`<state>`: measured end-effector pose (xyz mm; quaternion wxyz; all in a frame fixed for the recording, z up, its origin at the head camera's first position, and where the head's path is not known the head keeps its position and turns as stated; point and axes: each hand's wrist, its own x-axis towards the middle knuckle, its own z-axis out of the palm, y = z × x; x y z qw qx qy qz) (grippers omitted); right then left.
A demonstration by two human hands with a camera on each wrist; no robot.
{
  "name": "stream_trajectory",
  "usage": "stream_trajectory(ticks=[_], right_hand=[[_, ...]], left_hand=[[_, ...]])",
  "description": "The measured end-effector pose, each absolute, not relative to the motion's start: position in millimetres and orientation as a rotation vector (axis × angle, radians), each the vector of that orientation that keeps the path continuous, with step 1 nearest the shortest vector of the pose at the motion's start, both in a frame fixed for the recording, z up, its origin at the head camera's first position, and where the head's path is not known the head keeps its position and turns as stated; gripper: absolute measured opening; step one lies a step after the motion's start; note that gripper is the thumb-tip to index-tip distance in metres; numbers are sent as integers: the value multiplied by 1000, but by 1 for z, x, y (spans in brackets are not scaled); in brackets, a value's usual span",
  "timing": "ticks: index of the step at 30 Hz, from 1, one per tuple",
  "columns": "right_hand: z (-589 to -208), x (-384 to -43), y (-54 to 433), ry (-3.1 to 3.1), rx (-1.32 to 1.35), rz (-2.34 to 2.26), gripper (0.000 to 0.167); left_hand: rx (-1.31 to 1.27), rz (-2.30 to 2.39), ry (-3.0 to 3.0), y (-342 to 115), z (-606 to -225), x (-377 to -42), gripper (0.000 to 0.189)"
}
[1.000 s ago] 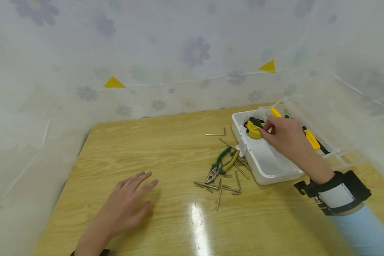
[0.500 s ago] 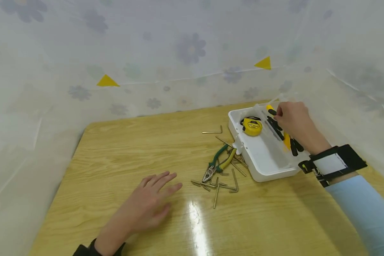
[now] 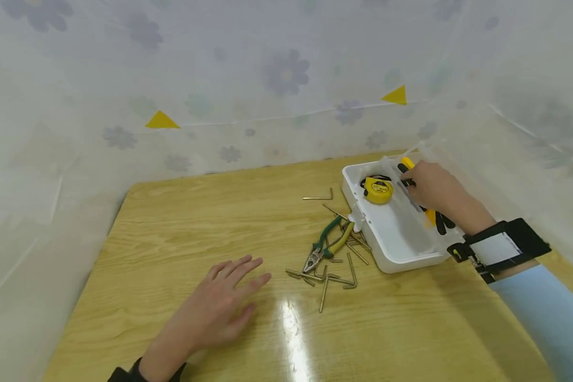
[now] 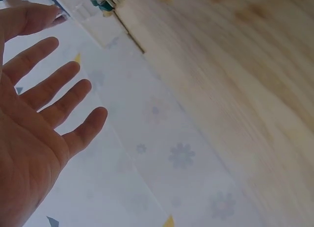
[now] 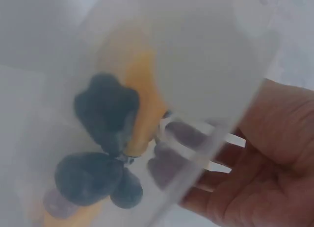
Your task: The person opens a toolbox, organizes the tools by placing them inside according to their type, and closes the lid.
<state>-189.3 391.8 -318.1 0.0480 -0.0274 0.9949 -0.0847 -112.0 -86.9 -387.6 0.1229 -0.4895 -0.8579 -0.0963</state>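
Note:
My right hand (image 3: 436, 188) is among the tools at the right side of the white toolbox (image 3: 410, 260), fingertips beside a black tool part. In the right wrist view, a translucent plastic panel (image 5: 211, 55) covers the fingers, a yellow tool handle (image 5: 145, 109) and dark handle ends (image 5: 88, 178); whether the fingers pinch anything is hidden. A yellow tape measure (image 3: 378, 191) lies inside the box, left of that hand. My left hand (image 3: 219, 302) hovers near or over the table with fingers spread, holding nothing. Its palm (image 4: 29, 153) shows in the left wrist view.
Pliers (image 3: 331, 241) with green and yellow handles lie beside the box's left wall. Several brass-coloured L-shaped hex keys (image 3: 350, 270) are scattered around and under them; one hex key (image 3: 318, 198) lies farther back. A flowered sheet (image 3: 286, 106) hangs behind the wooden table (image 3: 196, 228).
My right hand has moved from the tape measure rightward to the tools. Those tools and the translucent panel now sit closer in toward the box. The left hand has come slightly right.

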Motion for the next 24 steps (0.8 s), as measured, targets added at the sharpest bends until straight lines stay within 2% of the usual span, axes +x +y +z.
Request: stream_trajectory(ticks=[2, 6, 12, 16, 24], right_hand=[[-317, -185, 391, 2986, -95, -233, 38], [-317, -177, 389, 2929, -86, -95, 39], [-315, -178, 393, 3046, -36, -24, 15], [-317, -172, 394, 3151, -57, -19, 14], [-319, -129, 396, 3049, -4, -148, 13]], left_hand=[[-1423, -285, -2503, -88, -388, -112, 56], [-1415, -287, -2510, -89, -387, -111, 56], [-1388, -280, -2512, -91, -388, -111, 58], [-1369, -268, -2513, -92, -388, -111, 57], [-1323, -261, -2551, -99, -388, -107, 56]])
